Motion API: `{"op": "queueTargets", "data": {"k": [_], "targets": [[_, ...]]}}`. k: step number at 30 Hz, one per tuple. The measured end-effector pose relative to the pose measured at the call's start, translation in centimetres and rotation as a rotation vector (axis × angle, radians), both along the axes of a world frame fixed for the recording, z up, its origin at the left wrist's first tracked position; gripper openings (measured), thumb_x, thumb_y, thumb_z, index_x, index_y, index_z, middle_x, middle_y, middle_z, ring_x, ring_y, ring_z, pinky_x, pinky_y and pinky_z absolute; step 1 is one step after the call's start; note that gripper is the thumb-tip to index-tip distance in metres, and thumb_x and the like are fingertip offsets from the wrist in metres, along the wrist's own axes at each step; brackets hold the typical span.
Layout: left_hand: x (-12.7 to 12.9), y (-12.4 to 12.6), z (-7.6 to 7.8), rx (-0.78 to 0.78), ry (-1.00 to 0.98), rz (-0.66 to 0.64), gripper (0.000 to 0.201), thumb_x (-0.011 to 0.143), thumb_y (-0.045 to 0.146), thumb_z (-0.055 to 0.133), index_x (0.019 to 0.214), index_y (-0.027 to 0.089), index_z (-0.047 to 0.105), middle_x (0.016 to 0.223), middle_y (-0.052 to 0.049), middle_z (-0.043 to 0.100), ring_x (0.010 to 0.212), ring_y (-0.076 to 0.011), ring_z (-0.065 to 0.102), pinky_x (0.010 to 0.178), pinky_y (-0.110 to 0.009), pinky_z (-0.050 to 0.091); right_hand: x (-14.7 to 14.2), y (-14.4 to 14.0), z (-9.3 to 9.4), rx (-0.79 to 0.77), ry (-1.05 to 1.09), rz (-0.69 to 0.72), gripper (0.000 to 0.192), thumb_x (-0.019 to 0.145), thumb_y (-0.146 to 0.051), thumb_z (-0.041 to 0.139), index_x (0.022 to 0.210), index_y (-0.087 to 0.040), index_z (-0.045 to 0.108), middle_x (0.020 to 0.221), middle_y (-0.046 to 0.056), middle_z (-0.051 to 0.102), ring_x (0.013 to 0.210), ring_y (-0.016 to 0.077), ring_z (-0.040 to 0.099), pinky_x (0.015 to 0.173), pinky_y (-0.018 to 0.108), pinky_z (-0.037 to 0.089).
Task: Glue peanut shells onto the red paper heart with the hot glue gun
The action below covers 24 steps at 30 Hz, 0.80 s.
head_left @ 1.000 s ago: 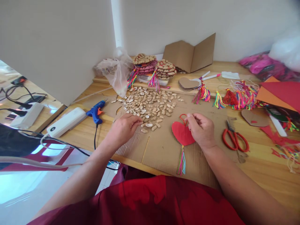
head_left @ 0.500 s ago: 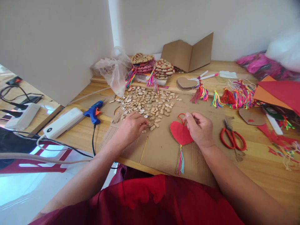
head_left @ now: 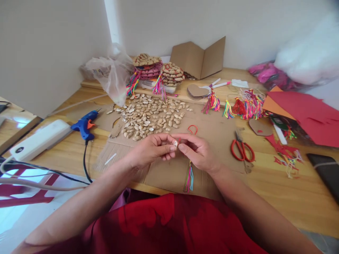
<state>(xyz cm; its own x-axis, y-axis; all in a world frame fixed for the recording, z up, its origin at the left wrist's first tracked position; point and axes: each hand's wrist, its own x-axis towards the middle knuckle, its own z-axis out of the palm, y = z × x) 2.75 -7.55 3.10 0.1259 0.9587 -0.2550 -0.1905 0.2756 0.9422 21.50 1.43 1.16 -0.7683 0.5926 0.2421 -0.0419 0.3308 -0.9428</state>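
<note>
A small piece of peanut shell sits pinched in the fingertips of my left hand. My right hand meets it there, thumb and index finger closed in around the same shell. Beneath my right hand lies a red heart, mostly hidden. Its red cord loop sticks out above, and a tassel of pink, green and blue strands hangs below on the cardboard sheet. Many loose peanuts are spread just beyond my left hand.
A blue glue gun and white power bank lie left. Red-handled scissors lie right, near a dark phone. Behind are peanut-covered pieces, colourful tassels, cardboard hearts and a plastic bag.
My left hand has come right from the peanuts with a shell. My right hand has left the heart's cord and met the left over the heart. The view has swung right.
</note>
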Motion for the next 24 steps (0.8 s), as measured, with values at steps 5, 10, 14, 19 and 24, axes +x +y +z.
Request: {"op": "queueTargets", "data": {"k": [5, 10, 14, 19, 24], "targets": [[0.1, 0.2, -0.6, -0.05, 0.0, 0.036, 0.036, 0.076, 0.037, 0.082, 0.097, 0.015, 0.062, 0.07, 0.001, 0.067, 0.057, -0.0074, 0.056, 0.055, -0.019, 0.044, -0.4, 0.3, -0.7, -0.123, 0.099, 0.072, 0.016, 0.093, -0.03, 0.068, 0.106, -0.022, 0.072, 0.093, 0.003, 0.068, 0.08, 0.0138, 0.06, 0.073, 0.028, 0.048], [-1.9, -1.1, -0.2, 0.026, 0.044, 0.157, 0.036, 0.077, 0.032, 0.082, 0.105, 0.016, 0.065, 0.071, 0.0, 0.068, 0.06, -0.0081, 0.058, 0.059, -0.018, 0.047, -0.3, 0.1, -1.0, -0.18, 0.064, 0.018, 0.012, 0.091, -0.03, 0.072, 0.088, -0.02, 0.066, 0.076, -0.002, 0.057, 0.063, 0.0097, 0.047, 0.058, 0.023, 0.038], [-4.7, -2.7, 0.2, 0.174, 0.04, 0.356, 0.027, 0.08, 0.032, 0.081, 0.099, 0.017, 0.069, 0.07, 0.001, 0.065, 0.059, -0.0077, 0.055, 0.056, -0.017, 0.046, -0.3, 0.1, -1.2, -0.135, 0.013, -0.039, 0.013, 0.092, -0.032, 0.07, 0.089, -0.02, 0.065, 0.077, -0.002, 0.059, 0.063, 0.01, 0.048, 0.057, 0.024, 0.037], [-7.5, -5.0, 0.2, 0.228, 0.161, 0.531, 0.024, 0.078, 0.032, 0.082, 0.093, 0.016, 0.072, 0.066, 0.0, 0.062, 0.057, -0.0074, 0.052, 0.052, -0.016, 0.043, -0.3, 0.2, -1.8, -0.032, -0.054, -0.104, 0.013, 0.093, -0.032, 0.069, 0.091, -0.02, 0.066, 0.08, 0.0, 0.063, 0.066, 0.0118, 0.053, 0.06, 0.025, 0.042], [-9.0, -6.9, 0.2, 0.234, 0.242, 0.664, 0.02, 0.08, 0.03, 0.079, 0.093, 0.016, 0.073, 0.065, 0.001, 0.062, 0.054, -0.0068, 0.051, 0.05, -0.016, 0.043, -0.3, 0.1, -1.7, 0.067, -0.083, -0.164, 0.011, 0.094, -0.032, 0.068, 0.092, -0.021, 0.066, 0.079, 0.0, 0.065, 0.065, 0.0124, 0.056, 0.058, 0.025, 0.044]]}}
